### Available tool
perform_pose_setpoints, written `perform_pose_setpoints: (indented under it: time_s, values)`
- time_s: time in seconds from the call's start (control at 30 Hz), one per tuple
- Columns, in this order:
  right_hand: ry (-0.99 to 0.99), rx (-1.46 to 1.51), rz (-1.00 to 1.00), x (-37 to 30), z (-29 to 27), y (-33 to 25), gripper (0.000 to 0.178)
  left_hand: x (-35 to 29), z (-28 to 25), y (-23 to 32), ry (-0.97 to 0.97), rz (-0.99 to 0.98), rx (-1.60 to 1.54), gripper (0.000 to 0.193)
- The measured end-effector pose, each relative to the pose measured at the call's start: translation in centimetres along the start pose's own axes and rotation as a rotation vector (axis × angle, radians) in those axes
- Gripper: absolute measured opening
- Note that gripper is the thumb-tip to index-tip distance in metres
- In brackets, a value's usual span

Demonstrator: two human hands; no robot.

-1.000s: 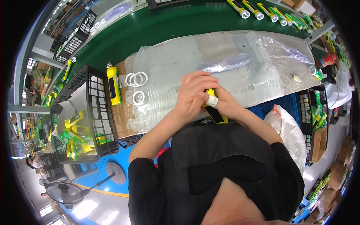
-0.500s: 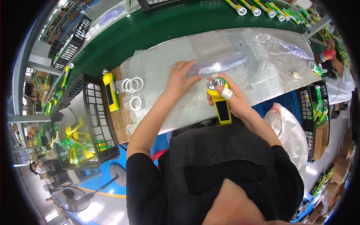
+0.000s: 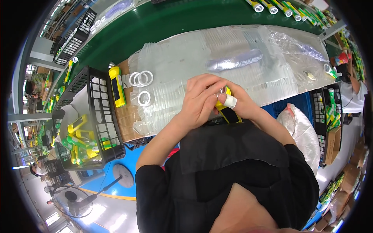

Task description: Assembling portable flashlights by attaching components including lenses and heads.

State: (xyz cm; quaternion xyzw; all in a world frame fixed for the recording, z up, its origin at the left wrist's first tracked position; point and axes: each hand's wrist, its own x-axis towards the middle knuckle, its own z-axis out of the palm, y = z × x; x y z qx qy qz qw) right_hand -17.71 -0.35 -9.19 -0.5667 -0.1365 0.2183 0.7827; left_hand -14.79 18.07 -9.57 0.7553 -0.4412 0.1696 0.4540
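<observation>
A yellow flashlight (image 3: 230, 115) with a dark panel on its side is tilted in front of my chest. My right hand (image 3: 241, 101), a white wrap round its thumb, is closed round the flashlight near its head. Over that head curls my left hand (image 3: 200, 100), its fingers bent and touching the right hand. They hide most of the head, and anything pinched beneath them is out of sight. Beyond my hands, a row of thin clear discs (image 3: 235, 62) lies on the plastic-covered work surface (image 3: 175, 62).
White rings (image 3: 144, 98) lie to the left, beside another yellow flashlight (image 3: 117, 87) on cardboard. A black crate (image 3: 101, 116) holds yellow and green flashlight parts. Several flashlights (image 3: 272, 9) line the green far surface. A white sack (image 3: 298, 130) stands right, near a co-worker's arm (image 3: 354, 81).
My left hand has left the end of the clear disc row and come down onto the flashlight's head. My right hand still holds the flashlight. The whole view has shifted slightly.
</observation>
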Motion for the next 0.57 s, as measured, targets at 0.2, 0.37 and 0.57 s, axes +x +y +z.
perform_pose_setpoints:
  time_s: [0.2, 0.37, 0.57]
  values:
    - [0.198, -0.155, -0.194, 1.1, 0.4, 2.5, 0.044, 0.5, 0.6, -1.1, 0.095, 0.068, -0.073, 0.028]
    - [-0.008, 0.05, -0.189, 2.6, -0.5, -0.3, 0.044, -1.1, -3.3, -0.1, 0.265, -0.194, 0.252, 0.039]
    - [0.307, -0.261, -0.396, 3.3, -3.5, -2.0, 0.069, -12.9, -10.8, -4.8, 0.02, -0.644, 0.948, 0.052]
